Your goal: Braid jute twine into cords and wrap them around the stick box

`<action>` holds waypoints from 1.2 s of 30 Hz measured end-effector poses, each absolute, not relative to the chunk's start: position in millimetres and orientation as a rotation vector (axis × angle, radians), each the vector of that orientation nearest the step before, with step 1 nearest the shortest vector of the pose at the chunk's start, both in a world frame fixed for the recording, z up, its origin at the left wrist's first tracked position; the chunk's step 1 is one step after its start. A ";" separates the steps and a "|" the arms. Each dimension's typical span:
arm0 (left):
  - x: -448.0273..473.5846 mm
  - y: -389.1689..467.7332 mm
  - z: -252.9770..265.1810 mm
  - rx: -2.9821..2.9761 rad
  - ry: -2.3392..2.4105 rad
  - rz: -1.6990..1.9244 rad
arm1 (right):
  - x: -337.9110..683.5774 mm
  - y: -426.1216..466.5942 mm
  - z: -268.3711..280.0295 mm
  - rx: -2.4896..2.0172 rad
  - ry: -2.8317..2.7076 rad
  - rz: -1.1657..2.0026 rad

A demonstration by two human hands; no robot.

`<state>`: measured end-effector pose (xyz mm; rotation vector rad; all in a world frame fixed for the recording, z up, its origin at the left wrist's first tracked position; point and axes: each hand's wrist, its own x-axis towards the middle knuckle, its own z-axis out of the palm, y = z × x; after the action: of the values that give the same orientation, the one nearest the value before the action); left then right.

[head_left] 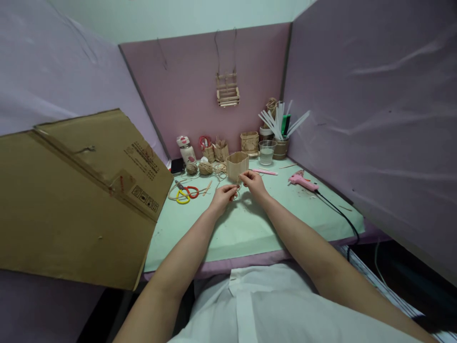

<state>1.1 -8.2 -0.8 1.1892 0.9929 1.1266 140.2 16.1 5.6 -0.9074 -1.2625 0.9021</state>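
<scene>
Thin tan twine (pixel 238 180) runs between my two hands above the pale green tabletop. My left hand (pixel 224 197) pinches it with thumb and fingertips, and a small loop hangs below. On the other side my right hand (pixel 254 184) also has its fingertips closed on the twine, a little higher. Just behind them stands a small wooden-stick box (pixel 237 165), upright with its top open. Loose twine (pixel 220 170) lies left of the box, by two twine balls, one of them a brown ball (pixel 205 168). The exact twist at my fingertips is too small to make out.
Scissors (pixel 186 191) with red and yellow handles and a wooden stick (pixel 207 188) lie left. A pink glue gun (pixel 303 181) with a black cable lies right. Behind are a cup of liquid (pixel 266 153), a bottle (pixel 186 151) and glue sticks (pixel 279 123). Cardboard (pixel 89 200) leans left.
</scene>
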 end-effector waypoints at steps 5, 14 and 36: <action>0.9 -12.6 3.8 1.086 0.967 1.008 | 140.5 15.9 5.0 -0.920 -1.291 0.954; -1.3 -11.1 4.2 0.964 0.833 1.030 | 139.1 17.8 2.6 -0.910 -1.304 1.037; -1.2 -11.0 0.1 1.256 0.894 0.953 | 135.3 15.9 -2.0 -1.051 -1.366 0.960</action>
<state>-1.2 -11.0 0.1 1.2562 0.8944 0.9530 135.3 15.9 -2.0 -1.0507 -1.3656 0.9603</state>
